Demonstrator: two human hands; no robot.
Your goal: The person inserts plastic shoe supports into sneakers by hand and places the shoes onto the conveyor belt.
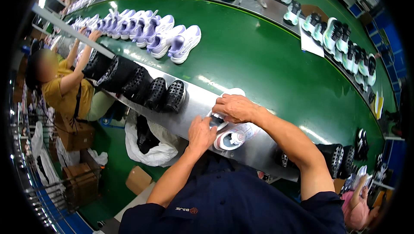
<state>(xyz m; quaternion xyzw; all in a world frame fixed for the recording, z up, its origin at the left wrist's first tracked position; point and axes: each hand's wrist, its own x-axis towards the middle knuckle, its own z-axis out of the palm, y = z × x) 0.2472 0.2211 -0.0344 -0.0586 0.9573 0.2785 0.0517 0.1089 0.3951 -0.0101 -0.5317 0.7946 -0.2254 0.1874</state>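
Observation:
At the metal bench edge in front of me, a white sneaker [219, 124] is between my two hands. My left hand [202, 134] grips it by its collar, fingers bent at the opening. From above, my right hand [236, 108] curls over the front of the same sneaker, covering much of it. Right beside them sits a second sneaker [223, 141], white with pinkish trim and crumpled white paper in its opening. Left of my hands, a row of black perforated shoe forms [175, 96] stands on the metal ledge.
Lavender-and-white sneakers [184, 44] line the green conveyor [241, 48]. Mint-and-black sneakers [333, 35] stand along the far ledge. A person in yellow [73, 83] works at left. Below the bench hangs a white sack [160, 156]; more black forms [334, 156] sit right.

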